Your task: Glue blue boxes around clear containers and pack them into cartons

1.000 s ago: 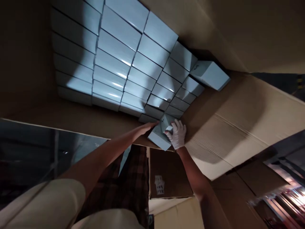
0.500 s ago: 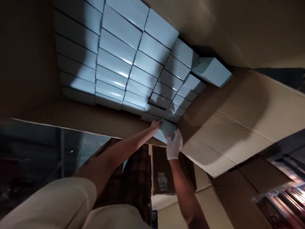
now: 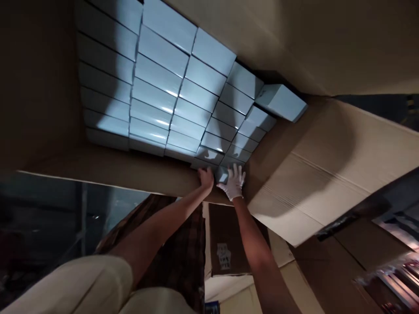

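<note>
A small white box (image 3: 222, 175) sits at the near end of the rightmost row inside a large cardboard carton (image 3: 131, 172). My bare left hand (image 3: 206, 178) curls against the box's left side at the carton's near wall. My right hand (image 3: 233, 182), in a white glove, lies on the box's right side with its fingers spread. Rows of the same white boxes (image 3: 170, 91) fill the carton's floor edge to edge. One more white box (image 3: 281, 102) lies tilted on top at the far right corner.
The carton's right flap (image 3: 314, 174) hangs open toward me. Below my arms stands a smaller brown box with a white label (image 3: 229, 244), beside plaid cloth (image 3: 183, 257). Dark, dim surroundings lie to the left and right.
The small white box has gone from being held tilted above the carton's near wall down into the end of the row. My gloved fingers have spread over it.
</note>
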Available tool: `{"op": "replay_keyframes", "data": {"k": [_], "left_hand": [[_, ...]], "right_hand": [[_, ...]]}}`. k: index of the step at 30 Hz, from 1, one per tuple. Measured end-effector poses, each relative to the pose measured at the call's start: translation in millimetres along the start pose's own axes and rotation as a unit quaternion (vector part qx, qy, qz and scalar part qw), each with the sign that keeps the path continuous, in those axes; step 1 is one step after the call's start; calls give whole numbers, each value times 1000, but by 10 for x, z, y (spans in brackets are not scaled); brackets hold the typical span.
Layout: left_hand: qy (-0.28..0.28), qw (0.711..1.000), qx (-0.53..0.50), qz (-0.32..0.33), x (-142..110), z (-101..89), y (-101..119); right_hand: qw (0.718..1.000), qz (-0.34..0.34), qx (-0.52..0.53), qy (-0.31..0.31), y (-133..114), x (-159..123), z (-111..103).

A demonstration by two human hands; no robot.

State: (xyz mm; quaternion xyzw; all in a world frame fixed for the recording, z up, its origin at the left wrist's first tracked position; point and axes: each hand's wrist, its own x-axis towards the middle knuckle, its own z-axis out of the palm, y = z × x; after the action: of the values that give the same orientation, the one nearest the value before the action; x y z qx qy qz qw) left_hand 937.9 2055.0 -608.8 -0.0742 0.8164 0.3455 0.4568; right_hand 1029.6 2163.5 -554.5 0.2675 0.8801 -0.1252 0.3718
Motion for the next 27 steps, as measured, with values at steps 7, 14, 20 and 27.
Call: {"op": "replay_keyframes", "data": {"k": [7,14,20,27], "left_hand": [[66,990,68,107,94,-291,-183],[-12,950,162,266,-4,-105,-84],[-147,863,226,428,239,360,-7],[-192,805,306,470,500,726,-205]], "right_hand": [[1000,-18,-22,-6,-49,729,217],[993,-39,-33,106,10,420,-257],[916,35,-22,399,496,893,-2049],[913,153,47,375,462,2250,-2522]]}}
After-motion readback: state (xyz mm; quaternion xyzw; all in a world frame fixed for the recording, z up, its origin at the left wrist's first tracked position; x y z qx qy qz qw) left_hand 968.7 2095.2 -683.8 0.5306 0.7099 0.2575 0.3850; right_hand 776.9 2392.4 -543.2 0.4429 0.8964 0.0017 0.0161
